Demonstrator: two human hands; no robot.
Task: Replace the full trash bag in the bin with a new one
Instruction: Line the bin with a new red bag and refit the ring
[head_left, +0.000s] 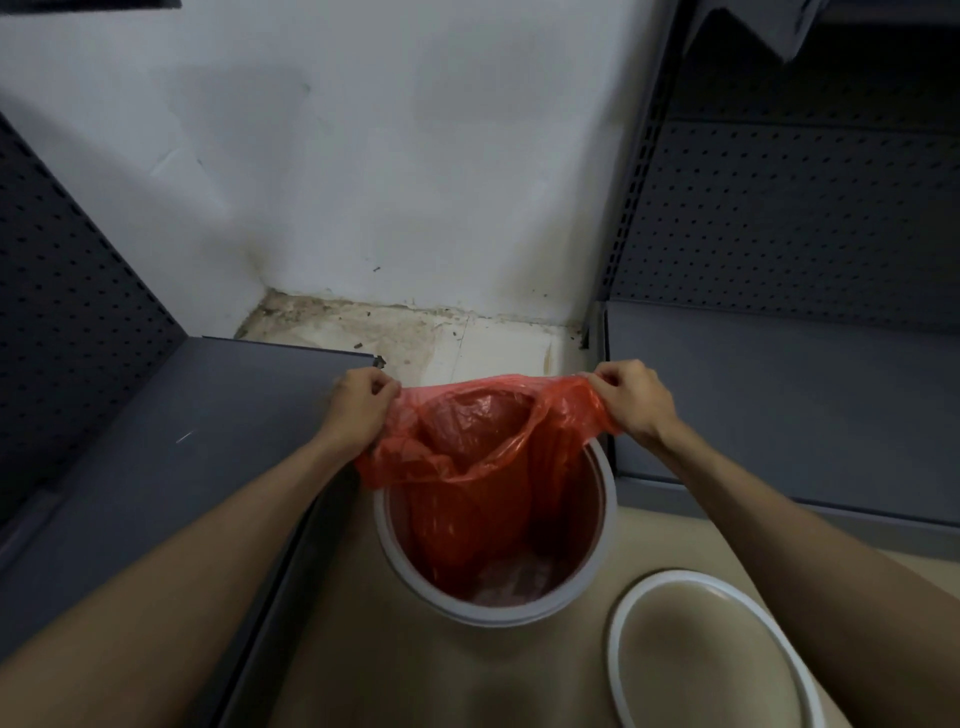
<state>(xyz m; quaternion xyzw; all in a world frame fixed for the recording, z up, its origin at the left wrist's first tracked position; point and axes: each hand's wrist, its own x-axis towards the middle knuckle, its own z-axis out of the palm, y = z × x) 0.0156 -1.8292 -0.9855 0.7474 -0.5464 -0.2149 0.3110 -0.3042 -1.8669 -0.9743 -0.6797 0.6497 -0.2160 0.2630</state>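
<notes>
Two bare forearms, no sleeves in view, left grip (363, 402), right grip (631, 397), no gloves

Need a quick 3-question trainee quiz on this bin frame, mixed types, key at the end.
1. True or false: both hands grip the red bag.
2. Where is the white ring? A) on the bin B) on the floor beside the bin C) on a shelf
3. Fill in: the bag's mouth is held ___ the bin's rim.

Key: 1 true: left hand, right hand. 2 B. 3 above.
</notes>
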